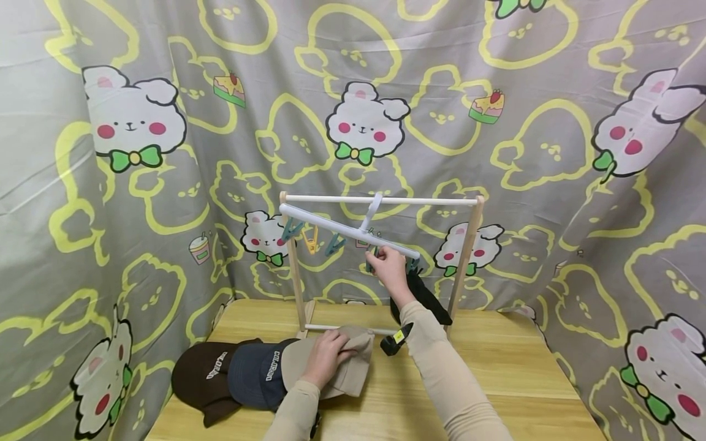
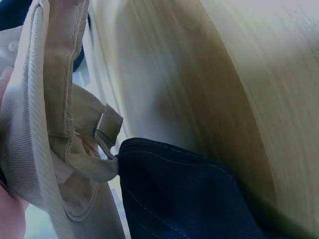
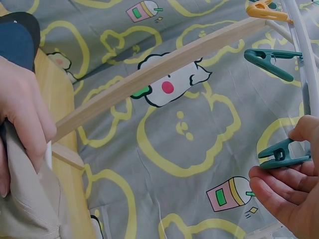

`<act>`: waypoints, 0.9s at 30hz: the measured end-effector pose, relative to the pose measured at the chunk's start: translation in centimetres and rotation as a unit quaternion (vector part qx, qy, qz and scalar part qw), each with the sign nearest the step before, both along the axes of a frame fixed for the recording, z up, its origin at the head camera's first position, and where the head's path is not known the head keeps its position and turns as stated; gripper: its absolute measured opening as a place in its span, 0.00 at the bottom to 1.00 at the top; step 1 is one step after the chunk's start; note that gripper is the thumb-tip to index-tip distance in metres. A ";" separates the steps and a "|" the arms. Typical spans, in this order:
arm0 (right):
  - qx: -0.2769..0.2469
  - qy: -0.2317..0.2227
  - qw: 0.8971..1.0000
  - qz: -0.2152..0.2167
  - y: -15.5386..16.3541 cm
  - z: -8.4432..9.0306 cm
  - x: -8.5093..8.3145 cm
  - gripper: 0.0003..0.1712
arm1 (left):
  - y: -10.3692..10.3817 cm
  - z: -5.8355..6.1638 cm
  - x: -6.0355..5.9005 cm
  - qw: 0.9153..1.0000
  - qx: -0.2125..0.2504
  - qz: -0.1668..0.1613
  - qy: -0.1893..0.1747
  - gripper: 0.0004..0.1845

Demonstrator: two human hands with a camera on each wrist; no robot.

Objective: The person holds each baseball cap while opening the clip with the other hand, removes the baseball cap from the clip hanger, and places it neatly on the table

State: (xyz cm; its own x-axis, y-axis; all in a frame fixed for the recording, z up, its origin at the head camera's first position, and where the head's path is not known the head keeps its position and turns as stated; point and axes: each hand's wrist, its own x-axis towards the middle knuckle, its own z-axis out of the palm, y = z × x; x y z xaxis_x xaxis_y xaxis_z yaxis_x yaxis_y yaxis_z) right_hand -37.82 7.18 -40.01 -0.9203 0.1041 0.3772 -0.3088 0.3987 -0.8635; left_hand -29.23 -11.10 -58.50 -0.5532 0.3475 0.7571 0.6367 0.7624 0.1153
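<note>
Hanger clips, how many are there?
5 visible: the left-end teal clip, the yellow clip next to it, the middle teal clip, the pinched teal clip in the right hand, and the right-end teal clip. The hand may hide others.

Before you, a light wood-grain worktop (image 1: 513, 380) runs lengthwise in pale streaks. Behind its far edge and along its left and right edges, you have a gray, softly creased curtain (image 1: 441, 43). Its print shows you white cartoon animals (image 1: 364, 122) with floppy ears, pink cheeks and green bows, looping yellow outlines (image 3: 131, 219), red-topped cake slices (image 1: 486, 108) and pink drink cups (image 1: 200, 250) with straws.
</note>
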 end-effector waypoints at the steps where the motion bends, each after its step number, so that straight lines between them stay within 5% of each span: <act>1: -0.002 -0.001 1.000 0.001 0.0 0.0 0.0 0.16 | 0.0 -0.1 0.0 1.000 0.000 -0.001 0.001 0.13; 27: 0.002 -0.001 1.000 -0.004 -0.1 -0.2 -0.2 0.18 | 0.1 -1.3 0.4 1.000 -0.020 0.001 -0.006 0.14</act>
